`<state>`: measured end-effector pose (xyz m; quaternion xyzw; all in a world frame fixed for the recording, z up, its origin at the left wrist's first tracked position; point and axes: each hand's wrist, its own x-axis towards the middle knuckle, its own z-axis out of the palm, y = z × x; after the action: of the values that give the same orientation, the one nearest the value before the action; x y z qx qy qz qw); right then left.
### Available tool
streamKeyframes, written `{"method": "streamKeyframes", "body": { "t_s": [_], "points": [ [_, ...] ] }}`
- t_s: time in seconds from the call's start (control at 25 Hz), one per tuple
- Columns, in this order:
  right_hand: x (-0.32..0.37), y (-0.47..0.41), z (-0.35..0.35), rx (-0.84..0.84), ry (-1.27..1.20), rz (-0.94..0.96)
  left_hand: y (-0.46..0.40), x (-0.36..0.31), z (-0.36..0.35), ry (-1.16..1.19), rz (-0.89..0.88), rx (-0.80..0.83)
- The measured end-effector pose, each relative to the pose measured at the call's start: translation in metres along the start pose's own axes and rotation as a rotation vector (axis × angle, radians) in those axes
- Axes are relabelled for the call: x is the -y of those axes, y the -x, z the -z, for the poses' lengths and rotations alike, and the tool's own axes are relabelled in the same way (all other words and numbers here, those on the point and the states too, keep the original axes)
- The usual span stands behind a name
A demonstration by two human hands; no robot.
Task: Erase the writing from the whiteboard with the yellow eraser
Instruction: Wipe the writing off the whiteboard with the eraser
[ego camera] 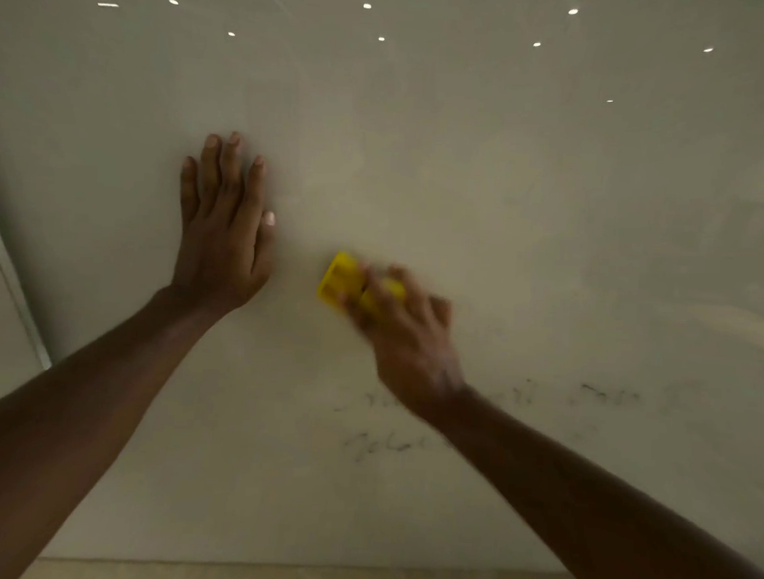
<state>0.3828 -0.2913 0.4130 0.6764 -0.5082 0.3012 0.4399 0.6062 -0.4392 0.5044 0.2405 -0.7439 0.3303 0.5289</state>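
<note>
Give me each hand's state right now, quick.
Left hand: open, flat against the whiteboard, holding nothing.
Right hand: grips the eraser against the board; blurred.

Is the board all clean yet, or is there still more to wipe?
Not yet. The upper whiteboard looks wiped, with only faint smudges. The right hand has a grip on the yellow eraser and is blurred, so it seems to be wiping. The left hand rests flat on the board. Left to do: the dark scribbles lower down and more marks to the right.
</note>
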Motion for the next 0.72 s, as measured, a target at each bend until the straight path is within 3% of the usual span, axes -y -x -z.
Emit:
{"method": "streamKeyframes", "body": {
  "t_s": [0.12,0.2,0.32,0.44,0.52,0.6,0.72],
  "points": [
    [0.026,0.061,-0.018,0.209,0.034,0.434,0.002,0.002,0.000,0.017,-0.009,-0.003],
    [0.012,0.060,-0.012,0.209,0.028,0.450,0.002,0.003,-0.001,0.024,-0.014,-0.008],
    [-0.040,0.017,0.019,0.085,0.059,0.071,0.006,0.005,-0.002,0.032,-0.024,-0.019],
    [-0.090,-0.012,0.052,-0.195,0.179,-0.409,0.010,0.004,-0.003,0.024,-0.025,-0.012],
    [-0.079,-0.001,0.041,-0.265,0.193,-0.491,0.015,0.001,-0.004,0.031,-0.021,-0.007],
    [-0.042,0.031,0.012,-0.181,0.139,-0.355,0.021,-0.006,-0.007,0.046,-0.018,0.005],
    [0.015,0.106,-0.031,0.091,0.017,0.018,0.034,-0.018,-0.011,0.068,0.005,0.024]
  ]
}}
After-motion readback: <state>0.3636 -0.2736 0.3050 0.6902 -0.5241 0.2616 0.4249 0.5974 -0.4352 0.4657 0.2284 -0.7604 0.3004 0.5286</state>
